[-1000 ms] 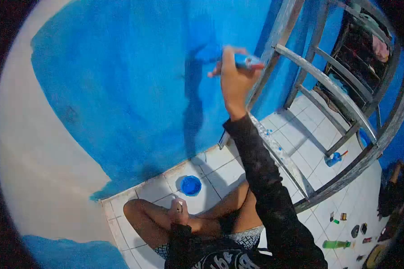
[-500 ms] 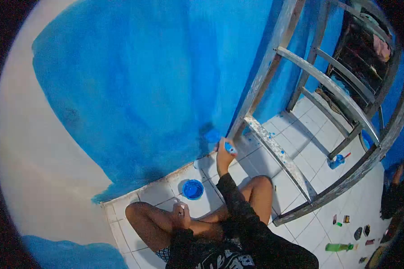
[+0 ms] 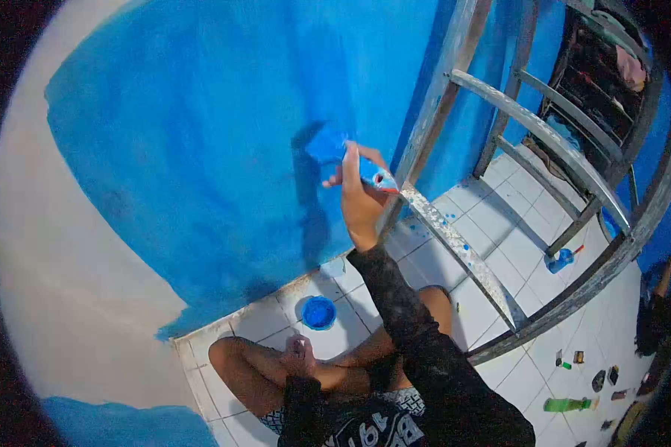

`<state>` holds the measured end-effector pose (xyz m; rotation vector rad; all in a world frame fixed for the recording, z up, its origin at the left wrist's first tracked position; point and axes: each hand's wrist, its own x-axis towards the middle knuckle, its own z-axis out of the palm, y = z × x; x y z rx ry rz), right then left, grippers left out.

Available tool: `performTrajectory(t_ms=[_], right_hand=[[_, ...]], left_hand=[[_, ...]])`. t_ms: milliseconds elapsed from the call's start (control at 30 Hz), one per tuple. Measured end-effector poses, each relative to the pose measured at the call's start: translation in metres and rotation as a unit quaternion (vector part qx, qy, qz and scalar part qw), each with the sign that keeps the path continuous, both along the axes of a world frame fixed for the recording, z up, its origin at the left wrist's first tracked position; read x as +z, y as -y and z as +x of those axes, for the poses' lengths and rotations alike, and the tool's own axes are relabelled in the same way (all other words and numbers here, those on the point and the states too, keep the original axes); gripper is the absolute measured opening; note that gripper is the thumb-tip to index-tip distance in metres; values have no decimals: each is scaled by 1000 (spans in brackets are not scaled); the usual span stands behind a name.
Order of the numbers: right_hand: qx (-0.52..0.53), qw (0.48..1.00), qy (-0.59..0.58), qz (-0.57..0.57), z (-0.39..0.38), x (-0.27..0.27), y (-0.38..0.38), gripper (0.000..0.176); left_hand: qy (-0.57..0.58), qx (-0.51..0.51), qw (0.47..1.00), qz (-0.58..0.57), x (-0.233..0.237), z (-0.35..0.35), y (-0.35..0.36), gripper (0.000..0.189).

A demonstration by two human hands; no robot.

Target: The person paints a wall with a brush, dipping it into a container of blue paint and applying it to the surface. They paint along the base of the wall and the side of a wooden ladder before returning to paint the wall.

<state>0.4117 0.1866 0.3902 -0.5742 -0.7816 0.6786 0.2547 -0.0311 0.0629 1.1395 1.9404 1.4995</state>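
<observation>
My right hand (image 3: 360, 200) is raised against the wall, closed around a paintbrush (image 3: 380, 179) with a blue-smeared handle and a reddish end. Its blue-coated bristles lie at the blue painted wall (image 3: 224, 149), and a dark shadow falls beside them. Lower down, my left hand (image 3: 300, 357) rests by my bent leg with its fingers curled together; I cannot tell what is in them. Just in front of that hand, a small tub of blue paint (image 3: 319, 313) stands on the white floor tiles (image 3: 263, 319).
A worn wooden ladder (image 3: 529, 115) stands close on my right, its leg near the brush hand. Beyond it sit a blue-stained container (image 3: 561, 259) and dark shelving (image 3: 596, 89). A green bottle (image 3: 566, 404) and several small items lie at lower right, near another person (image 3: 654, 316).
My right hand has moved up along the wall with the paintbrush, away from the floor. My left hand and the paint tub stay nearly in place.
</observation>
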Motion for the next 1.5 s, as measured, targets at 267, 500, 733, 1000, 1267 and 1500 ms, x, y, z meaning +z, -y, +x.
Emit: performTrajectory(t_ms=[267, 500, 733, 1000, 1267, 1500], right_hand=[[-29, 994, -77, -65, -3, -143, -6, 14], [-88, 973, -53, -205, 3, -216, 13, 9], [-41, 998, -45, -7, 17, -25, -14, 12], [-71, 997, -7, 35, 55, 2, -46, 15], [-129, 967, -89, -201, 43, -213, -9, 13], [-109, 976, -28, -185, 50, -104, -27, 14]], left_hand=[[182, -93, 977, 55, -75, -39, -4, 12], [-69, -97, 985, 124, -77, -30, -4, 12], [-14, -97, 994, -48, -10, -21, 3, 13], [-208, -46, 976, -39, 18, -9, -1, 13], [-80, -59, 995, 9, 3, -10, -2, 13], [-31, -86, 993, 70, -19, -20, -4, 10]])
